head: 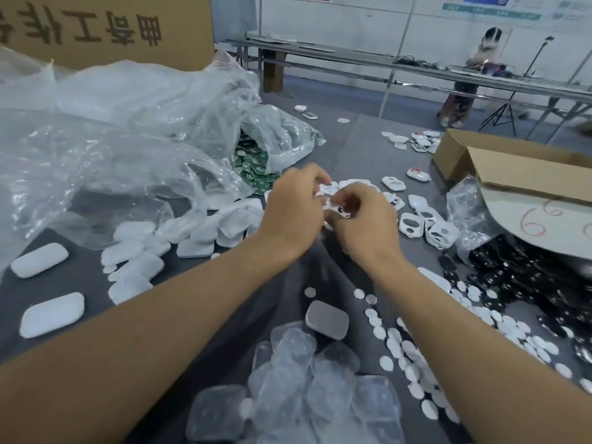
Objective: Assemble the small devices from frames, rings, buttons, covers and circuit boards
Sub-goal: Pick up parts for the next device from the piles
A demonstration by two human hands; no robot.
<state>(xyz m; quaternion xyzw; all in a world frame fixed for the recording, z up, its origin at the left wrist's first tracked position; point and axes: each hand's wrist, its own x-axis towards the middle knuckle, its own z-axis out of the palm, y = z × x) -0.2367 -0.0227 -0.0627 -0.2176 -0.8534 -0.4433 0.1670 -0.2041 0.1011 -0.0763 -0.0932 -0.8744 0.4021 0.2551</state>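
My left hand [293, 206] and my right hand [363, 221] meet over the middle of the grey table, fingers curled, both holding one small white frame [334, 209] between them. More white frames [429, 227] lie just right of my hands. White covers [198, 237] are heaped to the left. Green circuit boards [253, 169] spill from a clear bag behind my left hand. White round buttons [407, 350] are scattered at the lower right, and black rings [525, 277] are piled at the right.
Crumpled clear plastic bags [112, 139] fill the left, in front of a large cardboard box [105, 27]. An open cardboard box [512, 168] stands at the right. Translucent covers [304, 389] lie near the front edge. Finished devices [416, 174] sit further back. A person [464, 75] is at a far bench.
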